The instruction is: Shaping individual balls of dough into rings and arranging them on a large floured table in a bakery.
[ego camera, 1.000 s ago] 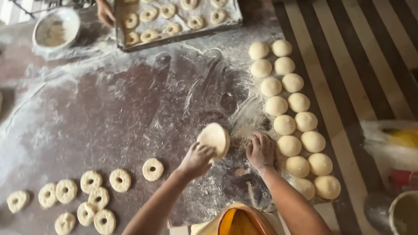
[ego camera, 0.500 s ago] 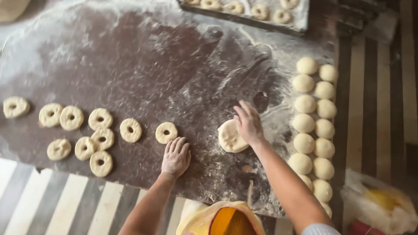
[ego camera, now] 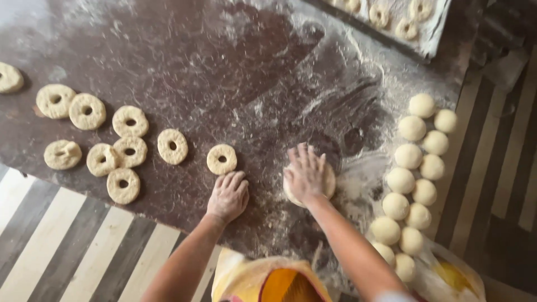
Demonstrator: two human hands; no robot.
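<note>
The right hand [ego camera: 305,170] is pressing flat on a disc of dough [ego camera: 327,182] on the floured bench [ego camera: 224,67], fingers spread wide and gripping nothing, while the left hand [ego camera: 228,196] is resting open on the bench just below a dough ring [ego camera: 222,159]. Flattening evenly probably means pushing straight down with the whole palm, keeping the disc round and clear of the dough balls [ego camera: 411,168] lined up on the right.
</note>
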